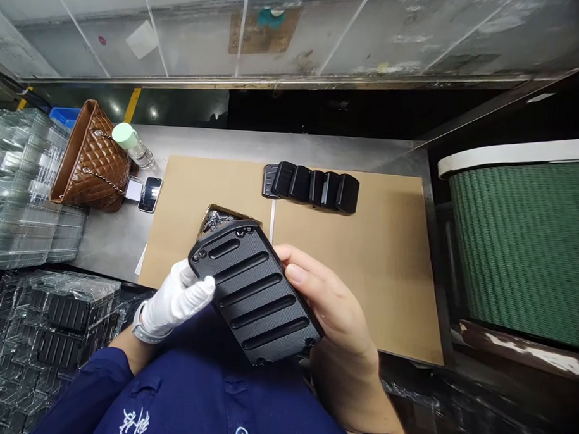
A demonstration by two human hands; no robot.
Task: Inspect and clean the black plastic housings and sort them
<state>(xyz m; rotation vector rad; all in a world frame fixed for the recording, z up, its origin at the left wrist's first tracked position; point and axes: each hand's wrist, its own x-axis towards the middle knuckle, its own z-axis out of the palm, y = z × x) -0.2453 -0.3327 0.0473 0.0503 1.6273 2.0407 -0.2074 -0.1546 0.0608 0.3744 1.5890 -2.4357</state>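
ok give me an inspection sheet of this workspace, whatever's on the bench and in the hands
surface: steel bench covered by two brown cardboard sheets, a seam between them
job's things: black ribbed plate with slots and corner screws, held tilted above the bench edge; row of black parts at the back of the cardboard; small box of screws behind the plate
clutter: brown quilted bag, green-capped bottle, phone, stacked clear trays
grippers: left hand, white-gloved, in a grip on the plate's lower left edge; right hand, bare, grips the right edge
cables: nothing seen
surroundings: green ribbed belt at right; trays holding black plates at lower left
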